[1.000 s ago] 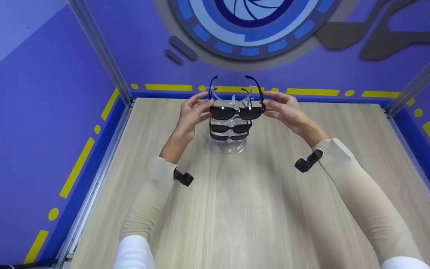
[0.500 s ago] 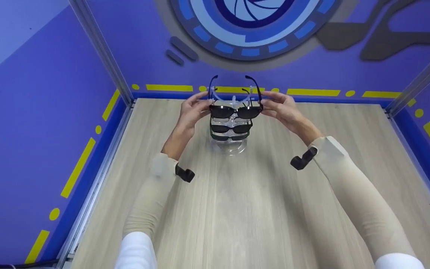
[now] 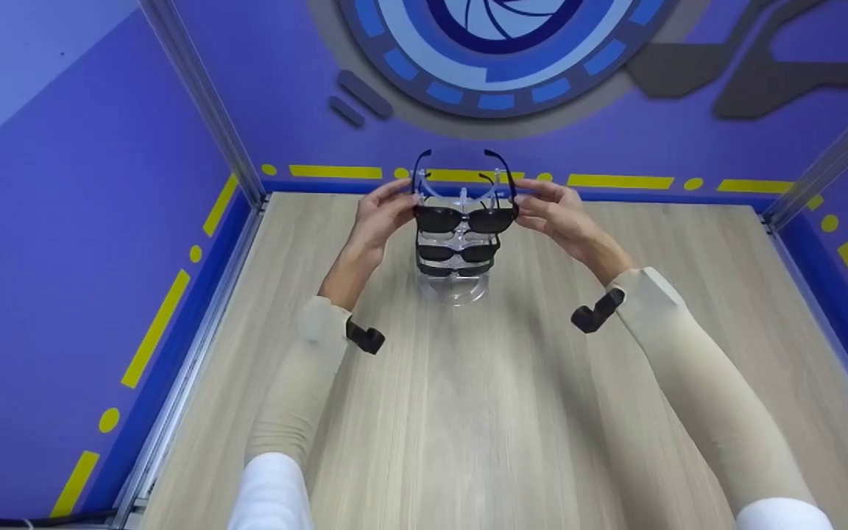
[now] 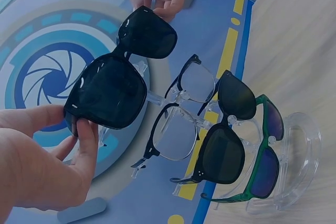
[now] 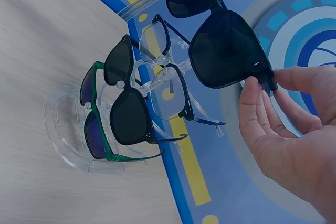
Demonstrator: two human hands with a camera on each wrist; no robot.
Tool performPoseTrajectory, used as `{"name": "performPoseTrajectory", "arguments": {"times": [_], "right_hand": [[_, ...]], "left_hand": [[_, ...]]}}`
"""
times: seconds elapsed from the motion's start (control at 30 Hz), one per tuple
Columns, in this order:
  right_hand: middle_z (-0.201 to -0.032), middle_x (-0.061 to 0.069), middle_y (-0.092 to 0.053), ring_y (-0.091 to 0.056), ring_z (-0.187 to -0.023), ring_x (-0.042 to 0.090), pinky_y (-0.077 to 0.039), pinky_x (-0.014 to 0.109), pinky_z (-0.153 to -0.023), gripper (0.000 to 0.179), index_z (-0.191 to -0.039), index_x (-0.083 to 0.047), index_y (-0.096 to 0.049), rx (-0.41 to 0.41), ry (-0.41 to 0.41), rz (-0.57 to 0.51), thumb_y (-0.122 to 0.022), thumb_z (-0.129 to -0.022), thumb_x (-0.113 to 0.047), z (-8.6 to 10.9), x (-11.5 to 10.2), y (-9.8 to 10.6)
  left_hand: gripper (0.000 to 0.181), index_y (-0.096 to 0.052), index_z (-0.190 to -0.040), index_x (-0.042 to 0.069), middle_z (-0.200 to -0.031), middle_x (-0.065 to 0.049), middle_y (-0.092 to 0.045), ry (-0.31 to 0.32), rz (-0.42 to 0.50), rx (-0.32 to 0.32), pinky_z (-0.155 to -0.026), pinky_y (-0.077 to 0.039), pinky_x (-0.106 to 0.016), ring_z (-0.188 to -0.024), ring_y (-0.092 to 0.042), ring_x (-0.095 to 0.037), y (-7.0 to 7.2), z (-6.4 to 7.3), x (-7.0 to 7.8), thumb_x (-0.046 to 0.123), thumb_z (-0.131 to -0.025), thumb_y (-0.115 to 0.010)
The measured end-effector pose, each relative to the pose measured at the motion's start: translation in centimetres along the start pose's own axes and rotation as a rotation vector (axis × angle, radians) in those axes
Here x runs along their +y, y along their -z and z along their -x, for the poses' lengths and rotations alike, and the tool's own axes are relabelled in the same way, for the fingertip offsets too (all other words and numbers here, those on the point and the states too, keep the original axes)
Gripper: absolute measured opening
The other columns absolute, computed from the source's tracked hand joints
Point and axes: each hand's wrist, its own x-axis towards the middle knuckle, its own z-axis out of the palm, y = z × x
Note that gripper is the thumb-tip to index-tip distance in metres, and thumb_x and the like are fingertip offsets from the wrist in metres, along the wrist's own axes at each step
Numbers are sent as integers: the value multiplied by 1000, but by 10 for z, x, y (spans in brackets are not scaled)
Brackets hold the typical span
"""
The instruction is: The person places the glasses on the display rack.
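My left hand [image 3: 378,221] and right hand [image 3: 560,217] pinch a pair of black sunglasses [image 3: 439,220], one at each side where the temples meet the front. The lenses face me, and the temples point toward the back wall. These sunglasses are at the top of a clear acrylic display stand [image 3: 453,296]. Below them on the stand sit clear-lens glasses with dark upper rims [image 4: 176,135], then another pair of black sunglasses [image 4: 223,153]. Lowest hang green-framed sunglasses with bluish lenses [image 4: 265,174]. In the head view the upper pair partly hides the clear-lens glasses.
The stand is on a wood-grain table [image 3: 468,427], near its back edge. A blue-purple printed back wall [image 3: 277,96] rises close behind it. Side panels with metal corner posts [image 3: 207,96] enclose the table on the left and right.
My right hand has shifted slightly left, bringing its end of the sunglasses inward. My left hand has barely moved. Over the last half second both hands are almost still.
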Motion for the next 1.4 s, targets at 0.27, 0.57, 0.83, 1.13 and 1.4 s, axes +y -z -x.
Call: {"name": "performPoseTrajectory", "arguments": {"times": [0.27,0.57,0.83,1.13,1.4], "right_hand": [[-108,3,-66,-69,-90,14,-59,26,-86,52,-148,4,-44,11,-3,-24,-61,-99,-1,-4,2,0],[-104,3,-68,-70,-86,14,-60,27,-86,51,-147,5,-45,44,-18,-80,-61,-99,-1,-14,5,-2],[-103,1,-71,-69,-86,13,-58,26,-84,52,-146,7,-47,54,-19,-76,-64,-99,-5,-16,6,0],[-101,2,-71,-69,-84,14,-58,24,-81,50,-145,7,-48,69,-25,-98,-64,-99,-4,-19,4,0],[-97,2,-73,-70,-82,13,-58,24,-79,48,-143,7,-49,77,-34,-119,-64,-98,-3,-20,6,1]], "left_hand": [[43,-61,-137,-1,-122,-16,-69,-10,20,22,-87,-58,-27,-94,-69,-17,-2,-5,-1,-3,-94,-68],[40,-63,-135,0,-102,0,-70,-20,50,72,-85,-57,-24,-86,-68,-8,-3,-14,-9,0,-95,-69],[38,-65,-133,-1,-99,0,-71,-36,68,87,-84,-57,-22,-84,-68,-7,-5,-17,-13,1,-95,-68],[37,-66,-132,0,-105,-2,-71,-29,74,101,-87,-57,-24,-86,-68,-7,-8,-19,-10,2,-95,-70],[37,-66,-132,-1,-118,-10,-71,-30,92,108,-95,-57,-28,-90,-69,-8,-9,-23,-13,2,-95,-70]]}}
